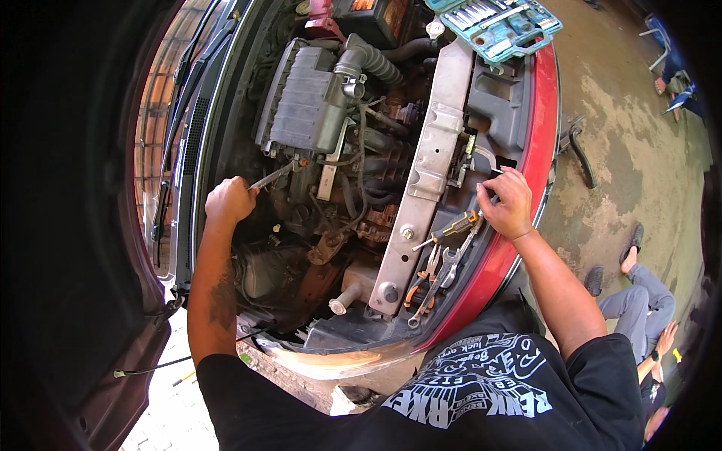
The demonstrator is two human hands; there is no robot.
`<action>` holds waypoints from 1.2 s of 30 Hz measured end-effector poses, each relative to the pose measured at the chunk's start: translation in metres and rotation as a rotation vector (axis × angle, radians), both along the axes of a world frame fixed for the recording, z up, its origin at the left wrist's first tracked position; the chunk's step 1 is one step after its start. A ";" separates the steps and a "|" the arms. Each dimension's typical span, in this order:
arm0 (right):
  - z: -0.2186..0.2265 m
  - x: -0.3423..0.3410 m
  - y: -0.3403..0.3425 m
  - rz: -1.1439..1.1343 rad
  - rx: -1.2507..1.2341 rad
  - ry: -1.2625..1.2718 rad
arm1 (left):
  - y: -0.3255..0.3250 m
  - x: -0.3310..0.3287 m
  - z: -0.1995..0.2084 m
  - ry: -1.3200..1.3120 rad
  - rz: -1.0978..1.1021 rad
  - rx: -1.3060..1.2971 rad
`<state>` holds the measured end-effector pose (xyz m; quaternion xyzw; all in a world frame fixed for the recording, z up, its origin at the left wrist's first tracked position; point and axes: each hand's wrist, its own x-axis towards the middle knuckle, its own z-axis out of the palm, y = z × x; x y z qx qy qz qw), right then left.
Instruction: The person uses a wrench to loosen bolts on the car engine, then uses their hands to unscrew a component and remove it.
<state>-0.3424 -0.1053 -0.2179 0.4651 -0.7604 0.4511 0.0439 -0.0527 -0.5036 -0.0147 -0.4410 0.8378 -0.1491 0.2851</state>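
Observation:
My left hand is closed round the end of a slim metal wrench. The tool reaches toward the lower edge of the black engine cover, close to a small orange-red part; its working end is hard to make out. My right hand has its fingers curled at the front panel, beside the hood latch. Whatever it may grip is hidden. Just below it lie a yellow-and-black screwdriver, orange-handled pliers and a combination wrench.
An open teal socket case rests on the far front corner of the red car. A silver crossmember spans the bay's front. The raised hood stands at left. Seated people are on the ground at right, near a black hose.

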 end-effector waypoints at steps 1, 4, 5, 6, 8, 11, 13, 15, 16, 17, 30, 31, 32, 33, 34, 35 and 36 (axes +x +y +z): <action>0.000 0.000 0.000 -0.002 -0.006 -0.003 | -0.002 -0.007 0.003 -0.042 0.057 0.026; 0.001 0.001 -0.001 -0.009 -0.016 -0.010 | -0.011 -0.014 0.000 -0.088 0.101 0.041; -0.001 0.001 -0.001 -0.013 -0.017 -0.011 | -0.013 -0.016 0.000 -0.101 0.115 0.047; -0.002 0.001 -0.001 -0.016 -0.017 -0.012 | -0.014 -0.018 0.001 -0.115 0.129 0.054; -0.001 0.001 -0.002 -0.011 -0.013 -0.013 | -0.017 -0.018 -0.002 -0.122 0.151 0.073; -0.001 0.000 -0.001 -0.018 -0.021 -0.002 | -0.018 -0.005 -0.009 -0.070 0.181 0.114; 0.000 0.000 -0.001 -0.015 -0.025 -0.004 | -0.026 0.015 -0.020 -0.051 0.174 0.141; 0.002 0.000 -0.002 -0.001 -0.015 -0.006 | -0.031 0.033 -0.022 0.004 0.178 0.156; 0.002 0.001 -0.002 0.001 -0.011 -0.005 | -0.034 0.036 -0.022 0.002 0.160 0.153; 0.001 0.000 -0.002 0.002 -0.005 -0.005 | -0.037 0.034 -0.018 -0.002 0.142 0.153; 0.000 0.000 -0.002 -0.010 -0.002 0.003 | -0.048 0.023 -0.023 -0.030 0.190 0.223; -0.001 -0.001 -0.002 -0.013 -0.002 -0.001 | -0.046 0.025 -0.023 -0.012 0.190 0.228; 0.000 0.000 -0.002 -0.011 -0.004 -0.004 | -0.044 0.029 -0.024 0.006 0.190 0.234; 0.000 0.001 -0.002 -0.009 -0.006 -0.007 | -0.043 0.041 -0.032 0.025 0.164 0.214; -0.001 0.001 -0.002 -0.008 -0.004 -0.008 | -0.039 0.048 -0.037 0.038 0.179 0.209; -0.001 0.001 -0.002 -0.010 -0.001 -0.010 | -0.034 0.055 -0.041 0.080 0.183 0.208; -0.001 0.001 -0.001 -0.013 0.002 -0.011 | -0.028 0.062 -0.047 0.123 0.187 0.207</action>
